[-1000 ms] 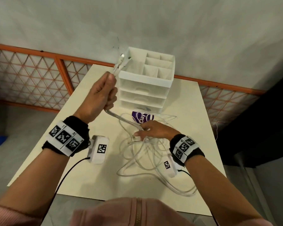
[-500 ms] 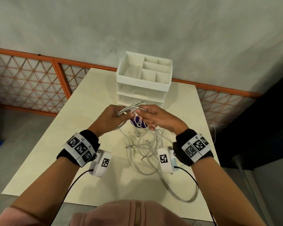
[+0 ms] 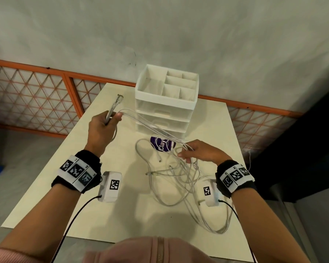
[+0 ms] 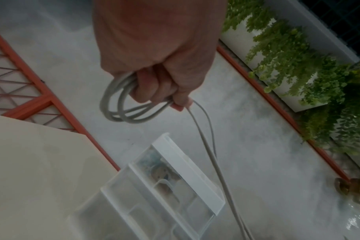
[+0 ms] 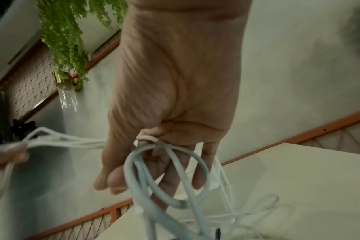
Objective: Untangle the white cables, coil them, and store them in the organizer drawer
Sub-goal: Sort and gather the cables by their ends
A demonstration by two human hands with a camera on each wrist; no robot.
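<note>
My left hand (image 3: 110,121) is raised left of the organizer and grips a doubled bundle of white cables (image 3: 179,177); the cable ends (image 3: 119,97) stick up above the fist. In the left wrist view, loops of cable (image 4: 117,105) curl round the fingers (image 4: 154,87). Several strands stretch from there down to my right hand (image 3: 185,153), which holds them over the tangle on the table. In the right wrist view, cable loops (image 5: 154,172) hang from between the right fingers (image 5: 113,177). The white organizer (image 3: 165,103) stands behind, its drawers pushed in.
A purple round label (image 3: 160,144) lies in front of the organizer, partly under cables. The cream table (image 3: 65,186) ends at an orange lattice railing (image 3: 36,92) behind and to the left. One cable loop reaches the table's front right edge (image 3: 220,230).
The hands, which had met in front of the organizer, have drawn apart. The left hand went up and left with its bundle, the right hand down and right, stretching strands between them.
</note>
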